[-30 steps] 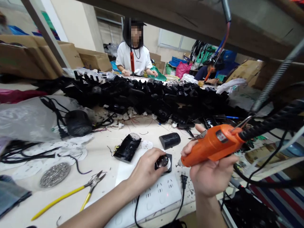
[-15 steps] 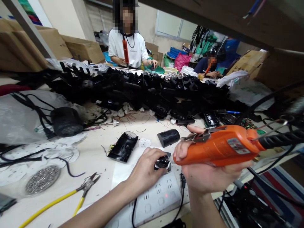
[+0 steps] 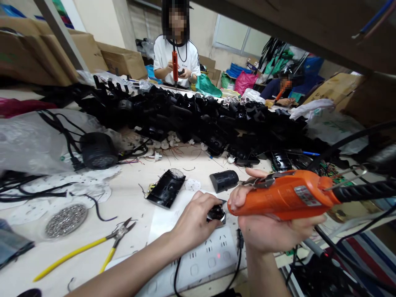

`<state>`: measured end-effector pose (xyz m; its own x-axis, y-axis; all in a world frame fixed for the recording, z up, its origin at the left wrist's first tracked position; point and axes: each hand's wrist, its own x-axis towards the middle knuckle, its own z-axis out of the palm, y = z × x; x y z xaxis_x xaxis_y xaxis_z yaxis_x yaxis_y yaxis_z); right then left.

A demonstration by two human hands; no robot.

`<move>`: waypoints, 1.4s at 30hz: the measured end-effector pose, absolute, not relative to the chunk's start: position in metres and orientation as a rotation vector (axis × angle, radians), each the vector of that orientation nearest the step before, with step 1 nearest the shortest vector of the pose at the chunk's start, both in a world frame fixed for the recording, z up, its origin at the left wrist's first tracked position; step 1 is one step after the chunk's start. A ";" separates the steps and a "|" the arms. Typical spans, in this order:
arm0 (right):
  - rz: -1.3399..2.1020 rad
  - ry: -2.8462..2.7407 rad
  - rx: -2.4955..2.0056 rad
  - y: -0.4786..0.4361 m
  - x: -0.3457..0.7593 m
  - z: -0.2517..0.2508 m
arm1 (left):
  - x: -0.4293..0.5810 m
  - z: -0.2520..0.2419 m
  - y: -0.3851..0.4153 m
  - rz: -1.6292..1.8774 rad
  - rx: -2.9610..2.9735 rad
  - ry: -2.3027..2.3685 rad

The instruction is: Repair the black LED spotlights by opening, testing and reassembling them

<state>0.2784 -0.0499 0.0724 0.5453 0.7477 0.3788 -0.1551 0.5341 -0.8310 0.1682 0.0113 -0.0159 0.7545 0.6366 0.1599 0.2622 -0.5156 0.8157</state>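
Observation:
My right hand (image 3: 272, 231) is wrapped round an orange electric screwdriver (image 3: 284, 196), which lies almost level with its tip pointing left. That tip meets a small black part (image 3: 216, 212), gripped between the thumb and fingers of my left hand (image 3: 198, 214). Beneath my left wrist is a white power strip (image 3: 201, 264) with a red light. Behind my hands lie a black housing (image 3: 167, 187) with a round clear lens, a white perforated disc (image 3: 192, 185) and a black curved cover (image 3: 224, 180).
Yellow-handled cutters (image 3: 116, 237) and a dish of small screws (image 3: 66, 220) lie at left. A long heap of black parts (image 3: 185, 117) crosses the back. Two people work beyond it. A thick black cable (image 3: 365, 192) trails right from the screwdriver.
The view has shifted, so the table items appear farther right. Both hands keep their holds. The person opposite has brought both hands together near the upright screwdriver.

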 end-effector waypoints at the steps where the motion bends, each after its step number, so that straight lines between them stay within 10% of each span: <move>1: 0.613 -0.819 -0.834 -0.049 0.278 0.072 | 0.168 -0.016 0.011 0.569 2.109 0.673; 42: 0.754 -0.806 -0.878 -0.038 0.278 0.067 | 0.168 -0.020 0.018 0.475 2.148 0.814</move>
